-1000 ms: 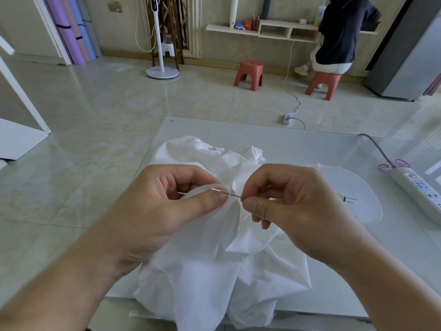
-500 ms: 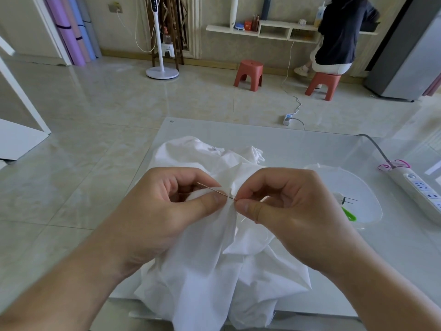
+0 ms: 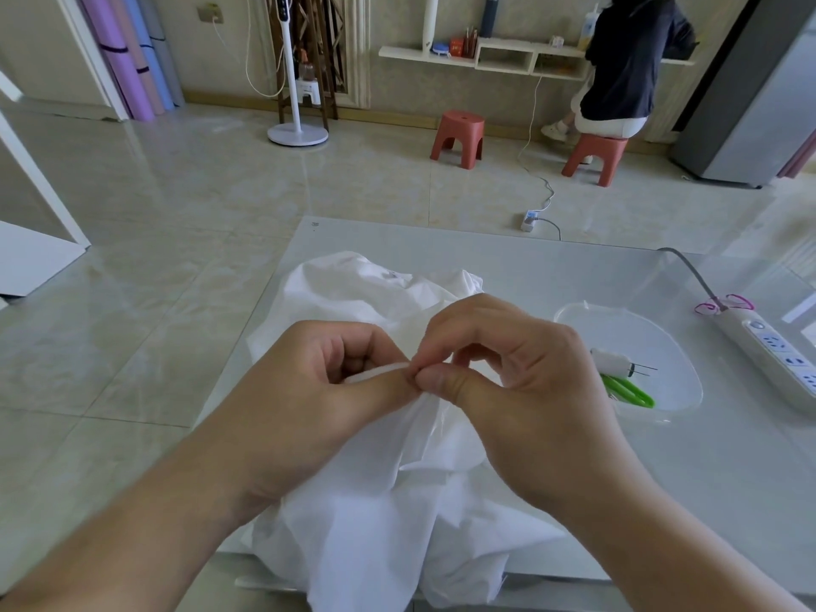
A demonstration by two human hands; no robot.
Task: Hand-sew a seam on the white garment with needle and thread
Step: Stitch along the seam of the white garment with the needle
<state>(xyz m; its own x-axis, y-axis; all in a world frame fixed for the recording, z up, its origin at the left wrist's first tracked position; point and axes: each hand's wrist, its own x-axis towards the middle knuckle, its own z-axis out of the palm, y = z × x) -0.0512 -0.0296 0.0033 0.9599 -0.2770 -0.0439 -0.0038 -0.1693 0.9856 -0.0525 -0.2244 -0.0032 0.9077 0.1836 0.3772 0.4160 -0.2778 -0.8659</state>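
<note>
A: We note the crumpled white cloth garment (image 3: 375,501) heaped on the pale glass bench (image 3: 552,276).

B: Left hand (image 3: 309,404) and right hand (image 3: 516,399) pinch one fold, fingers curled, thumbs touching; needle hidden.

A pale, glossy table (image 3: 508,267) stands on a tiled floor (image 3: 176,223). A crumpled white garment (image 3: 353,293) lies on its left part and hangs over the near edge. To the right sits a clear tray (image 3: 689,390), holding what looks like a white thread spool (image 3: 611,362) and green snips (image 3: 629,393). A white power strip (image 3: 777,351) lies along the right edge.
</note>
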